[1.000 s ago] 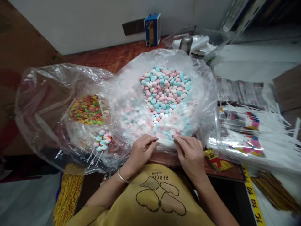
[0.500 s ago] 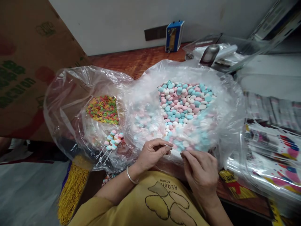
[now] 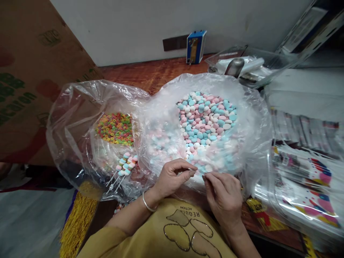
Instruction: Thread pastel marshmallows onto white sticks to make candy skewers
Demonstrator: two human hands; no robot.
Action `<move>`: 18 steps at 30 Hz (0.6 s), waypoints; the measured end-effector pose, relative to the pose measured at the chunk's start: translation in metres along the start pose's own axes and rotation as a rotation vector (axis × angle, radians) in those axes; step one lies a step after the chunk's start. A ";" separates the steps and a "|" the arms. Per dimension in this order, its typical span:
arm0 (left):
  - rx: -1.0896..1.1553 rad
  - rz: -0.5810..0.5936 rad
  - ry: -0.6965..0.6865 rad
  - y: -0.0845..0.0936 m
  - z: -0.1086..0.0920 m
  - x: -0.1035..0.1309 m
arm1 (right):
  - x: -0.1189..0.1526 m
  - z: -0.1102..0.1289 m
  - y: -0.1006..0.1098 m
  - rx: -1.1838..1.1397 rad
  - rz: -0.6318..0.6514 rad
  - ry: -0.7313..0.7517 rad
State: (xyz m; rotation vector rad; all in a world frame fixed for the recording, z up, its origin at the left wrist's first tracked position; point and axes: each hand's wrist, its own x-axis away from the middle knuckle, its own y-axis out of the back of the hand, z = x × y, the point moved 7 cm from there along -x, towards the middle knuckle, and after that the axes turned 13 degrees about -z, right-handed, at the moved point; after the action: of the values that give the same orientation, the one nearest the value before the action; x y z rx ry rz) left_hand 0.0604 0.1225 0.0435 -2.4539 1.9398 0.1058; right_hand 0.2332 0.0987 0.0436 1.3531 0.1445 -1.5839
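My left hand (image 3: pixel 174 177), with a bangle at the wrist, is closed in a pinch. Close to its right, my right hand (image 3: pixel 225 191) pinches too, the fingertips a small gap apart. Whatever thin thing they hold is too small to make out. Just beyond both hands, pink, blue and white oval candies (image 3: pixel 205 118) fill a large clear plastic bag (image 3: pixel 161 107). To the left, another clear bag (image 3: pixel 72 107) contains small multicoloured ring candies (image 3: pixel 114 127). Several candies threaded on thin sticks (image 3: pixel 127 165) lie on the plastic left of my left hand.
A cardboard box (image 3: pixel 32 89) stands at the left. On the wooden table (image 3: pixel 129 77) are a blue box-shaped device (image 3: pixel 196 46) by the wall and a clear tray (image 3: pixel 282 66) with a metal scoop (image 3: pixel 234 68). Printed plastic packets (image 3: pixel 309 168) are stacked at the right.
The view has shifted slightly, so the scene sits a little lower and further left. Both hands keep their pinch near each other; the candies and bags look unmoved.
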 end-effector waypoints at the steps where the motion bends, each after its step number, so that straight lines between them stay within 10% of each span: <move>1: -0.003 0.006 -0.016 -0.001 -0.002 -0.001 | 0.000 -0.001 0.000 0.004 -0.002 0.000; 11: -0.058 0.013 -0.032 -0.001 -0.002 -0.007 | 0.001 -0.007 0.003 0.012 -0.030 -0.044; 18: -0.290 -0.132 -0.309 0.018 -0.053 -0.087 | 0.020 -0.041 0.020 0.024 -0.161 -0.493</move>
State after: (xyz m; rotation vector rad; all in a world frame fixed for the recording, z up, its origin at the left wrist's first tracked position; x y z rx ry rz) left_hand 0.0251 0.2001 0.1022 -2.5328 1.7305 0.7640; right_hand 0.2782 0.1032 0.0228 0.9494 -0.0693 -2.0127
